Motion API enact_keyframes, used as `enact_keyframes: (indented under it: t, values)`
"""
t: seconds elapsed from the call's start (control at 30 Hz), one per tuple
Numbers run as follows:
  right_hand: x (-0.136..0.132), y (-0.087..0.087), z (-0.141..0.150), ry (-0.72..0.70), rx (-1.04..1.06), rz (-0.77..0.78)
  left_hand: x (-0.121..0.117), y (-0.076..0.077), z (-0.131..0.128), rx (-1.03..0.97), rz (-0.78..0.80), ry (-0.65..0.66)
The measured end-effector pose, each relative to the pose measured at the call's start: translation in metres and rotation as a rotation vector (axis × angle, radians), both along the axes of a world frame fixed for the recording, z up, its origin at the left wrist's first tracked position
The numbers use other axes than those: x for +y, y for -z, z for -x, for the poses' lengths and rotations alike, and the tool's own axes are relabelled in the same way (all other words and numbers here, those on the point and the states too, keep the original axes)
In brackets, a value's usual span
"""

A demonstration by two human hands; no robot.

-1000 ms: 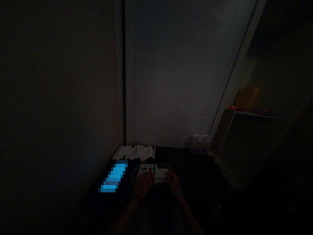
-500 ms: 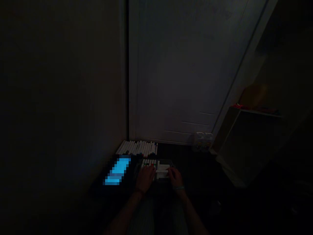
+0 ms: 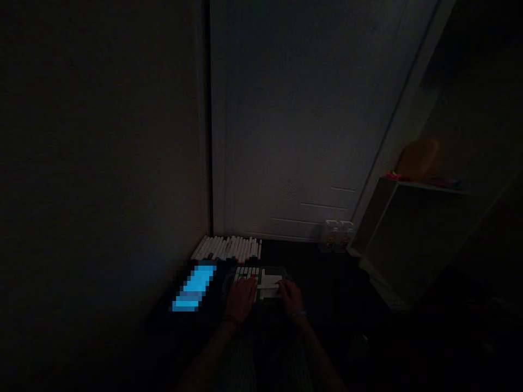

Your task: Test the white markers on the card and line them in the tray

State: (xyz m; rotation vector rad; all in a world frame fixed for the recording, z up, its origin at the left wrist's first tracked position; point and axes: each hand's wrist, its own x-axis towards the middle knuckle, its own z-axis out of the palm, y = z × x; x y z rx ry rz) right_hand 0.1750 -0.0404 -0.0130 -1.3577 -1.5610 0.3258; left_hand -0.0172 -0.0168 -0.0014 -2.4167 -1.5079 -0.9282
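Note:
In dim light, my left hand point(image 3: 241, 298) lies flat over a row of white markers point(image 3: 247, 273) with coloured bands, set in the left side of a clear case point(image 3: 278, 269). Its fingertips are close to the left end of a loose white marker point(image 3: 267, 286). That marker lies level across the right side of the case. My right hand point(image 3: 291, 296) has its fingers closed at the marker's right end. Beneath the marker a pale insert point(image 3: 271, 279) and another upright white stick show. The fingertips of both hands are hard to make out.
Behind the case, many white markers point(image 3: 229, 248) lie in a row along the wall. A blurred bright blue phone-like screen point(image 3: 194, 288) lies left. Two clear bottles point(image 3: 337, 238) stand at the back right of the dark table point(image 3: 327, 294), beside a shelf point(image 3: 376, 218).
The view has shifted slightly and become sharper. Both hands stay over the case, and the loose marker remains level between them, with little visible movement.

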Motion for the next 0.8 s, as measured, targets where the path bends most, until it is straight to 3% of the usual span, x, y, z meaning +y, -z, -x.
enact_keyframes:
  t: [0.8]
  values:
    - [-0.0001,-0.0002,0.0007,0.017,0.0,0.003,-0.0033,-0.004,-0.0015,-0.008,0.032,-0.033]
